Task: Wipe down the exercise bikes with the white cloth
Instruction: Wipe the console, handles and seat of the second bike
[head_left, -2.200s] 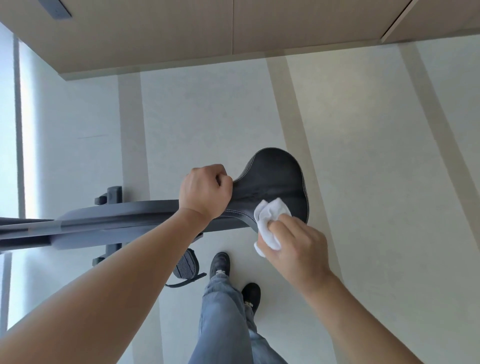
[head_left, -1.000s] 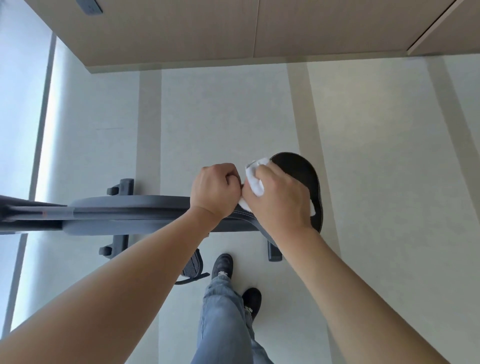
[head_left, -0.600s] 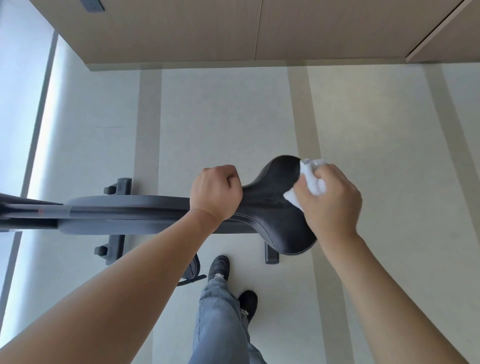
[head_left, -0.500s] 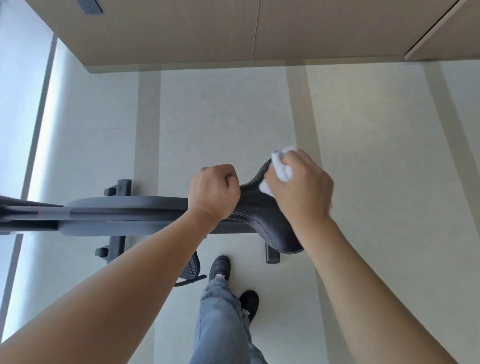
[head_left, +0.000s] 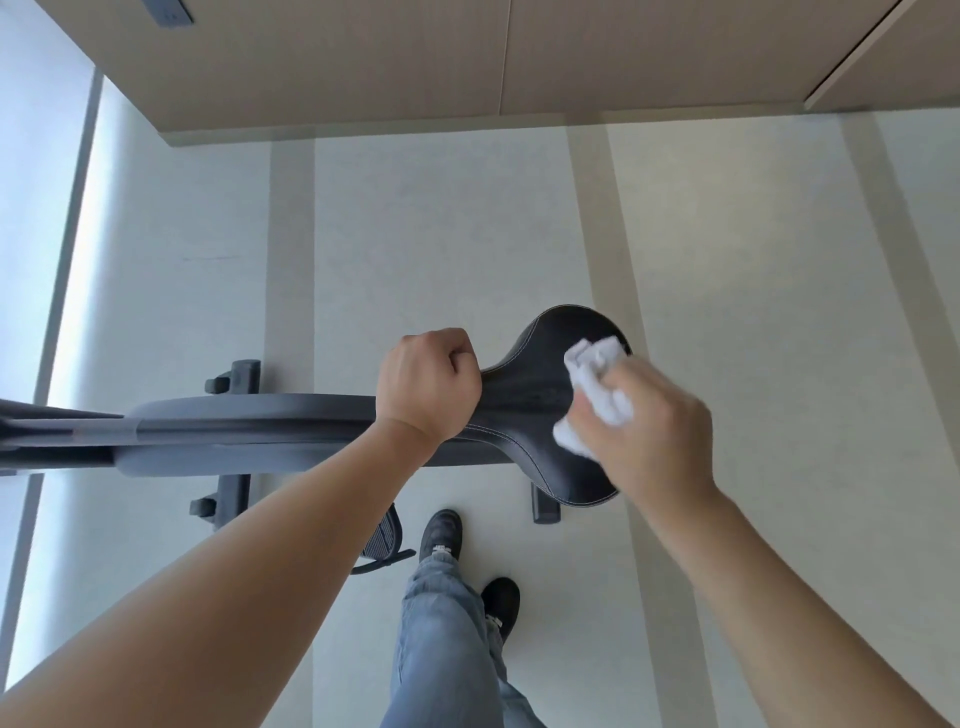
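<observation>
Over the black saddle (head_left: 545, 400) of the grey exercise bike (head_left: 249, 426), seen from above: right hand (head_left: 654, 436) with fingers curled round a bunched white cloth (head_left: 597, 395), grip closed on it, wad pressed against the wide rear part of the seat's top. Slightly blurred. Cloth spilling out past the fingertips toward the seat's middle, wrist bent back, forearm running down to the lower right corner.

At the narrow nose of the saddle: left hand (head_left: 428, 384) clenched into a tight fist, grip wrapped over the seat's front end, knuckles up, thumb tucked against the forefinger. Cannot tell how far the fingers reach underneath. Left forearm stretching straight from the lower left corner across the frame.

Below the seat, on the pale floor (head_left: 753, 312): a pedal (head_left: 384, 540) beside a leg in blue jeans (head_left: 447, 649), two black shoes (head_left: 441, 535) close together. Grey crossbar feet (head_left: 234, 447) standing out on both sides of the frame. Wooden wall panels (head_left: 415, 57) along the top.
</observation>
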